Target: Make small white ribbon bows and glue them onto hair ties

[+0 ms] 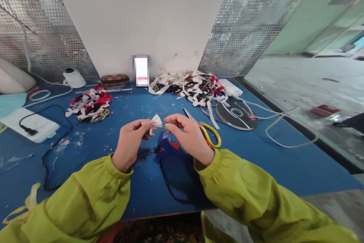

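My left hand (131, 142) is closed, pinching a small folded white ribbon piece (156, 121) between thumb and fingers. My right hand (190, 137) hovers just right of it, fingers curled and pinched near the ribbon's edge; whether it touches the ribbon I cannot tell. Both hands hang above the blue table (273, 159). Under them lies a blue glue gun (167, 147) with an orange part and a dark cord. Yellow-handled scissors (209, 134) lie just behind my right hand.
A pile of white, red and black ribbon pieces (91, 104) lies at the left, a larger heap (190, 83) at the back. A black tape roll (236, 114), white cables (278, 121), a power strip (30, 124) and a white board (142, 19) surround them.
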Motion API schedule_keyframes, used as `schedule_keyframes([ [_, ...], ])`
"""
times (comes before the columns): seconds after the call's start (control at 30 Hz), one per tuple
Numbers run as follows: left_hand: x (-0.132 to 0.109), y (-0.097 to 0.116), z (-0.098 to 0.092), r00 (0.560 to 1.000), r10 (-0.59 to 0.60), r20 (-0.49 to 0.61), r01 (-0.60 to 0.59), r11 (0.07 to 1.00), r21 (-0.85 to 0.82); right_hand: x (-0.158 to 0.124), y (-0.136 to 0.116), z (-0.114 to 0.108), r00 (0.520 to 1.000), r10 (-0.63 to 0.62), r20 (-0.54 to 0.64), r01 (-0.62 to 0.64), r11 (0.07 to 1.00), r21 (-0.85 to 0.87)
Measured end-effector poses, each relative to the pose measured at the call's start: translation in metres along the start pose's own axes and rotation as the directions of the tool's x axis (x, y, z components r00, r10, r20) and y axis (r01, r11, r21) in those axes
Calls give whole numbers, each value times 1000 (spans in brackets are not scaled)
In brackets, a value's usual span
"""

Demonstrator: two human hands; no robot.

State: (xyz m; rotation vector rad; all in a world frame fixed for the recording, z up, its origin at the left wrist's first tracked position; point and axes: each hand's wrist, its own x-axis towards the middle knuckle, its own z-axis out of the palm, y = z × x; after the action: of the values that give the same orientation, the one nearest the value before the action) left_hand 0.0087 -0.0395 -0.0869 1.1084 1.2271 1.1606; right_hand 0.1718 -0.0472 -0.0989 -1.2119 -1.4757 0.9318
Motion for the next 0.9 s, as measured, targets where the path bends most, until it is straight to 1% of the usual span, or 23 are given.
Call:
schedule_keyframes([
  [0.07, 5, 3, -4, 999, -31, -35, 30, 999, -22, 0, -6, -10, 997, -72, 0, 71, 978, -194],
  [0.1, 7, 4, -7, 998, -46, -47, 44, 998, -37, -2, -10, -14, 995, -96, 34, 102, 948, -302],
  [0.13, 9, 5, -8, 997, -60, -58, 57, 997, -53, -5, -13, -18, 989, -103, 104, 137, 896, -422],
  [0.17, 10, 6, -10, 995, -74, -67, 70, 995, -67, -9, -17, -21, 980, -78, 186, 169, 819, -549],
  [0.23, 13, 6, -13, 992, -106, -75, 99, 991, -87, -20, -22, -21, 950, 28, 311, 228, 620, -751],
  [0.27, 14, 6, -14, 990, -121, -71, 114, 989, -93, -25, -23, -19, 932, 82, 353, 259, 531, -807],
  [0.3, 14, 6, -15, 989, -137, -60, 131, 987, -95, -30, -23, -16, 921, 131, 368, 272, 460, -845],
  [0.33, 14, 7, -16, 987, -152, -45, 148, 985, -93, -35, -22, -12, 907, 159, 390, 298, 413, -861],
  [0.4, 14, 7, -18, 985, -175, -1, 174, 982, -79, -41, -19, -4, 899, 175, 402, 325, 350, -879],
  [0.5, 13, 9, -23, 976, -212, 48, 215, 974, -71, -44, -12, 5, 895, 184, 406, 337, 318, -886],
  [0.57, 12, 10, -27, 967, -250, 57, 254, 963, -87, -43, -7, 6, 902, 198, 384, 311, 320, -895],
  [0.63, 12, 10, -33, 957, -285, 60, 290, 951, -106, -42, 0, 4, 922, 196, 334, 253, 347, -903],
  [0.7, 12, 8, -38, 951, -303, 64, 309, 944, -117, -42, 6, -1, 955, 130, 267, 190, 424, -886],
  [0.73, 12, 7, -40, 949, -307, 67, 313, 942, -119, -43, 8, -4, 973, 66, 221, 162, 487, -858],
  [0.77, 13, 5, -41, 949, -308, 71, 315, 941, -120, -46, 10, -6, 986, -10, 168, 143, 575, -806],
  [0.8, 13, 4, -42, 948, -309, 75, 316, 941, -119, -49, 10, -8, 992, -75, 101, 125, 679, -723],
  [0.83, 13, 3, -42, 948, -307, 81, 315, 942, -115, -53, 10, -8, 993, -114, 31, 109, 784, -612],
  [0.87, 12, 2, -42, 949, -304, 88, 313, 943, -111, -59, 9, -8, 994, -103, -29, 77, 878, -473],
  [0.9, 12, 1, -41, 950, -299, 93, 308, 945, -108, -64, 7, -7, 993, -65, -96, 29, 941, -336],
])
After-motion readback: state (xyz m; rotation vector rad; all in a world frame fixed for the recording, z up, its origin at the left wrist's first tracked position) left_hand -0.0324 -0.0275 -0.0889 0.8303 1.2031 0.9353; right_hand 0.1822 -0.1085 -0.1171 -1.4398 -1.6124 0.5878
